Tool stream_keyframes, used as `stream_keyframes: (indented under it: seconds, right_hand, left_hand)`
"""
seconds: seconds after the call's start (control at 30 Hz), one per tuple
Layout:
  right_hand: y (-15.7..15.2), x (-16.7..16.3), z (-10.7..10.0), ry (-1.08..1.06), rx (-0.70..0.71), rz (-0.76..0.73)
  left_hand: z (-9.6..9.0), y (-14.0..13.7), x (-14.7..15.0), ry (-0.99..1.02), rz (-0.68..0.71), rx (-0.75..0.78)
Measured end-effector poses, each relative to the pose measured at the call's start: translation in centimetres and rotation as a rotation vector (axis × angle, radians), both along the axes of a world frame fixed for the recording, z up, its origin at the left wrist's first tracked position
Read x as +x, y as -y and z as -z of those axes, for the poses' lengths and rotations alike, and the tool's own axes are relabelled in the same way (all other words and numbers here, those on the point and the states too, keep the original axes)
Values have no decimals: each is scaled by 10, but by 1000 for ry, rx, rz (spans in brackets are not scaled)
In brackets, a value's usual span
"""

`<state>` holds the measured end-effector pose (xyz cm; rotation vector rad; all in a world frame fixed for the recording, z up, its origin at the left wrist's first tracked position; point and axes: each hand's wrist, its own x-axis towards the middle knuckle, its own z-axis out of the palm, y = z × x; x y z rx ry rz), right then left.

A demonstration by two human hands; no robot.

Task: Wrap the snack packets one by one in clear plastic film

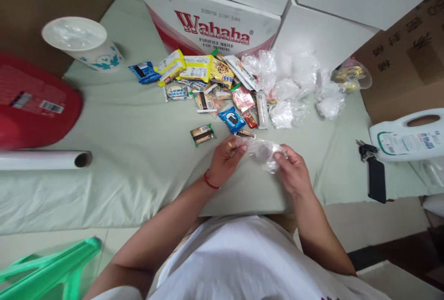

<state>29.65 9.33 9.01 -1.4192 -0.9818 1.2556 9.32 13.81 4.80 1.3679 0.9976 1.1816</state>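
Note:
Between my two hands stretches a clear plastic bag, thin and crumpled. My left hand pinches its left end, and my right hand grips the right side with thumb and fingers. Just beyond my left hand lie a small wrapped biscuit pack and a blue snack packet. Several more wrapped snacks are heaped behind these, among them a yellow packet and a pink-red packet. To the right of the heap sits a pile of crumpled clear plastic bundles; their contents are unclear.
A Wahaha carton stands behind the snacks. On the left are a paper cup, a red container and a white roll. A white jug, keys and a black flat object lie right. A green stool stands below.

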Motion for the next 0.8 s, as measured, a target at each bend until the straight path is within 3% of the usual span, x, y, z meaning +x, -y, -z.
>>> stream_keyframes:
  seconds: [0.17,0.3,0.37,0.47,0.53,0.6,0.7,0.8]
  right_hand:
    - [-9,10,-1,-126,-79,63]
    - [-9,4,10,-38,-125,170]
    - [-6,5,14,112,-39,218]
    - [2,10,10,445,223,240]
    - [8,10,5,700,413,120]
    - [11,6,1,930,534,-90]
    - [9,-6,7,1134,612,-294]
    - [4,-14,19,1143,634,-202]
  left_hand:
    - [4,-11,-17,349,67,-256]
    - [0,-13,-14,518,140,-513]
    - [-2,-13,-14,542,143,-592]
    - [-3,-14,-16,555,143,-653]
    - [-3,-14,-16,556,173,-686]
    - [-3,-14,-16,541,219,-718]
    - [-3,-13,-15,512,298,-740]
    - [-4,-15,-16,544,347,-756]
